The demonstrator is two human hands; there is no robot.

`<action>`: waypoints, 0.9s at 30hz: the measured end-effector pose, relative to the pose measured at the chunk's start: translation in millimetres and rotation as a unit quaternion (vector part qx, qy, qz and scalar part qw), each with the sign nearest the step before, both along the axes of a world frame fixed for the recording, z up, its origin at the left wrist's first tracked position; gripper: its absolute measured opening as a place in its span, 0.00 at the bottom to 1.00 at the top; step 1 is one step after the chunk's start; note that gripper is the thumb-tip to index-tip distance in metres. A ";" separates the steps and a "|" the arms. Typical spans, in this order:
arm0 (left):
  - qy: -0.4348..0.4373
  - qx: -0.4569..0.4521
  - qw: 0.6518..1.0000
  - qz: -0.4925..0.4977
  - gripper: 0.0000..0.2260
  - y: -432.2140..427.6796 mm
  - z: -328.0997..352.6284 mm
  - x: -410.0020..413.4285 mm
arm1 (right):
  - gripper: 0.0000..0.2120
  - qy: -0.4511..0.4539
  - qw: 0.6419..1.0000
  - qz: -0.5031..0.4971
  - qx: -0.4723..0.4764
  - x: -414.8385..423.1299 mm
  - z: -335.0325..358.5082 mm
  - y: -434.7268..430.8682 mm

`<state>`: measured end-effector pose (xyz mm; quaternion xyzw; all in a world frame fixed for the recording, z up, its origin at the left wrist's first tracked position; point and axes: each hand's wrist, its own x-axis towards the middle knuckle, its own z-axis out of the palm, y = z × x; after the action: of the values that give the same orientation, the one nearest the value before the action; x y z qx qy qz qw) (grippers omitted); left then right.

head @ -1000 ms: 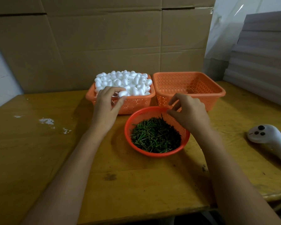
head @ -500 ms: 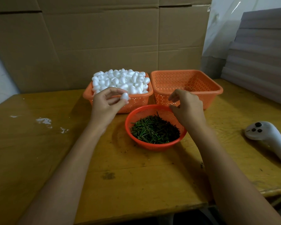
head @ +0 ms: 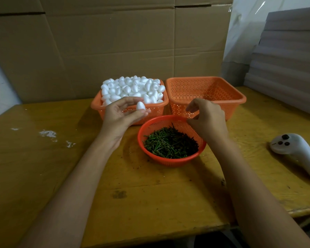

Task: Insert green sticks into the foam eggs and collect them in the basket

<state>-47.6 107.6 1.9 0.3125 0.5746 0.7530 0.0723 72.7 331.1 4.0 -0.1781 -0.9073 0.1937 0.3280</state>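
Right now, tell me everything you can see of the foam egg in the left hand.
The foam egg is small, plain white and matte, like the ones heaped behind it. It stands roughly upright, with no stick or hole visible in it. The left hand holds it in a fingertip grip, thumb under it and a finger at its top. It sits off the heap, in front of the near wall of the egg basket and up-left of the stick basket.

Dim, warm light; soft shadows lay on table (head: 43, 167) under left hand (head: 120, 119) & right hand (head: 208, 120). Foam eggs (head: 132, 87) beyond left hand glared white. Edges bowed, centre sharp.
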 end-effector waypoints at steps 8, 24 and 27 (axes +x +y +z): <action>-0.004 0.017 1.000 -0.026 0.17 -0.3 1.1 1.0 | 0.14 0.002 1.000 -0.009 0.004 -1.4 -2.4 1.5; -0.018 0.074 0.993 -0.086 0.17 -1.1 4.3 2.7 | 0.09 -0.002 1.000 -0.008 0.019 -0.1 -4.0 2.0; -0.017 0.080 0.990 -0.113 0.17 -1.9 4.1 2.4 | 0.05 0.005 1.000 -0.010 0.023 0.6 -3.0 0.8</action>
<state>-45.2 105.7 6.0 0.3674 0.4722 0.7888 0.1407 73.3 331.8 1.0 -0.1789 -0.9080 0.1705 0.3383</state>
